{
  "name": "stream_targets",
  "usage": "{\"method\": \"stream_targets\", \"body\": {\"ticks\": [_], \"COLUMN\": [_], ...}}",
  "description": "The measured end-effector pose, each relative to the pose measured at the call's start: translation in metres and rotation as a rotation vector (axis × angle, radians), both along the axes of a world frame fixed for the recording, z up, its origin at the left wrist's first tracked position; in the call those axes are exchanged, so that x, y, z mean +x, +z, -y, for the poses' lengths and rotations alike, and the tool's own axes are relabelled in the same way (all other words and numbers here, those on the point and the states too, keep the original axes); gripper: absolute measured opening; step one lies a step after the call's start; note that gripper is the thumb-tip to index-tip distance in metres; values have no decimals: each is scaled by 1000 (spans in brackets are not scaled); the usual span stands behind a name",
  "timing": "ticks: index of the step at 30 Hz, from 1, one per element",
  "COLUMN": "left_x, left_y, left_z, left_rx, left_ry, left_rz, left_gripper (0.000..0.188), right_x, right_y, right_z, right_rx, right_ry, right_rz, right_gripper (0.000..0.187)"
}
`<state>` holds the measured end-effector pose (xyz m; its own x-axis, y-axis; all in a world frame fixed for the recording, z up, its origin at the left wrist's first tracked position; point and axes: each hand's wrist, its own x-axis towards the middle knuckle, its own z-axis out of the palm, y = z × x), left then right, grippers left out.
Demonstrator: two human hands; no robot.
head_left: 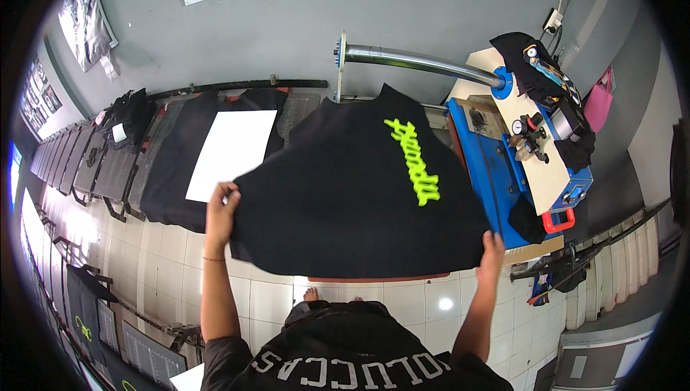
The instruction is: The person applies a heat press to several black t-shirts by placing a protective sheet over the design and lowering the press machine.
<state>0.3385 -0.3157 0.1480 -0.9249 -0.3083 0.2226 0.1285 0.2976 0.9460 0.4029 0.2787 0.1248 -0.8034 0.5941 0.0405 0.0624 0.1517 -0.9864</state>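
A wide black fabric panel (323, 197), cut like the body piece of a shirt, is spread out between my two hands. Neon-green raised lettering (415, 161) runs down its right side. My left hand (221, 211) pinches the panel's left edge. At the near right corner, my right hand (491, 253) grips the fabric, its fingers partly hidden behind the edge. Left of the panel, a white sheet (233, 154) lies on another black fabric piece (172, 157) on a long rack of flat boards.
A blue and cream machine (535, 157) with a gauge, a red handle (559, 220) and a thick metal cylinder (424, 60) stands at the right. Flat boards (79, 157) line the left. Black cloth (133, 118) is heaped there. White floor tiles (273, 305) show near my feet.
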Motion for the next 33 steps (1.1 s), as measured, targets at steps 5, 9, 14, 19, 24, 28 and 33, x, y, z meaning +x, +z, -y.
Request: {"method": "stream_targets", "body": {"ticks": [5,9,14,19,24,28,33], "left_x": [-11,3,40,59,64,81,90], "left_y": [-141,-162,-145,-142,-134,-175,-194], "left_z": [14,4,-5,16,21,16,17], "left_rx": [99,231,423,519,405,284,2], "left_ry": [-17,7,10,37,29,90,270], "left_rz": [275,367,438,329,425,459,402], "left_gripper": [30,35,38,34,33,33,29], "right_x": [-16,0,33,44,53,62,72], "right_y": [-123,-125,-140,-96,-118,-148,-164], "right_z": [-12,-6,-26,2,-8,-19,-35], "right_rx": [512,509,480,-182,-263,-169,-64], "right_ry": [5,-39,37,7,71,49,182], "right_rz": [251,247,234,352,346,295,401], "right_gripper": [34,33,29,26,29,26,26]}}
